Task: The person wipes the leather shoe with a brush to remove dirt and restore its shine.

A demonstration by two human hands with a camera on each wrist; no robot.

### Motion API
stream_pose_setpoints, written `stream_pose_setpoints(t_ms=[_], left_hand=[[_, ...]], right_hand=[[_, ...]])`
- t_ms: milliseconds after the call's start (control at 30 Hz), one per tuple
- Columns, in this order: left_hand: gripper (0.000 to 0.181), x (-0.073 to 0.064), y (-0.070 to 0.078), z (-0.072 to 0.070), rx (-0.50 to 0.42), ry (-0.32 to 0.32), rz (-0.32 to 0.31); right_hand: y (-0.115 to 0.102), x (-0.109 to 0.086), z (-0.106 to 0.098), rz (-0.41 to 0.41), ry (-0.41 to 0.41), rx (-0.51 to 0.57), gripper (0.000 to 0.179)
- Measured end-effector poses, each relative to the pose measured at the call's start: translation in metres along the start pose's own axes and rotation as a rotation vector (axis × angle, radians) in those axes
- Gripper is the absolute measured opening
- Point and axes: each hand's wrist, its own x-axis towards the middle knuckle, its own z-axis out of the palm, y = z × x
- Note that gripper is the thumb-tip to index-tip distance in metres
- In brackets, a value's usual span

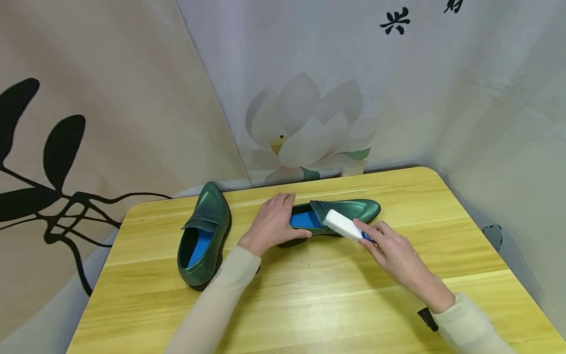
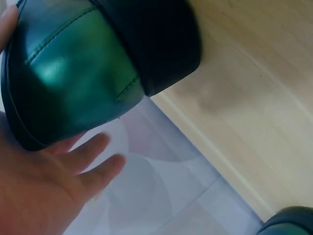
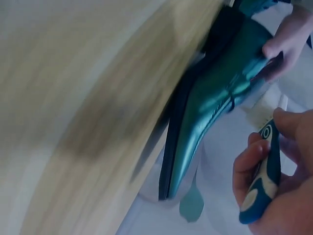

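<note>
A green loafer (image 1: 360, 210) with a blue insole lies on its length across the back of the table, toe to the right. At its heel end my left hand (image 1: 274, 221) holds it, thumb on the near side. The left wrist view shows the loafer's heel (image 2: 83, 73) close up, with several of that hand's fingers spread beyond it. My right hand (image 1: 393, 250) grips the blue-and-white handle (image 3: 264, 178) of a white brush (image 1: 342, 223). In the head view the brush's bristles are over the loafer's near side by the strap; whether they touch is unclear.
A second green loafer (image 1: 212, 211) stands at the left of the wooden table (image 1: 309, 305), toe toward the back edge. Behind the table hangs a printed cloth (image 1: 309, 123) with a flower design, and cloth walls stand on both sides.
</note>
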Motion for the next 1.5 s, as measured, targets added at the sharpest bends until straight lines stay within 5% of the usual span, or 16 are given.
stream_pose_setpoints(t_ms=[233,667,1100,1500], left_hand=[[0.1,0.002,0.0,0.001,-0.123,-0.092,-0.07],[0.092,0.004,0.004,0.009,-0.17,-0.083,-0.074],[0.089,0.002,0.0,0.001,-0.205,-0.085,-0.116],[0.092,0.002,-0.001,0.007,-0.223,-0.102,-0.121]], right_hand=[[-0.014,0.006,0.011,-0.004,0.016,-0.02,0.051],[-0.017,0.071,0.025,0.1,-0.08,-0.107,0.039],[-0.014,0.011,0.0,0.01,-0.093,-0.041,0.044],[-0.02,0.074,0.034,0.075,-0.069,-0.146,0.04]])
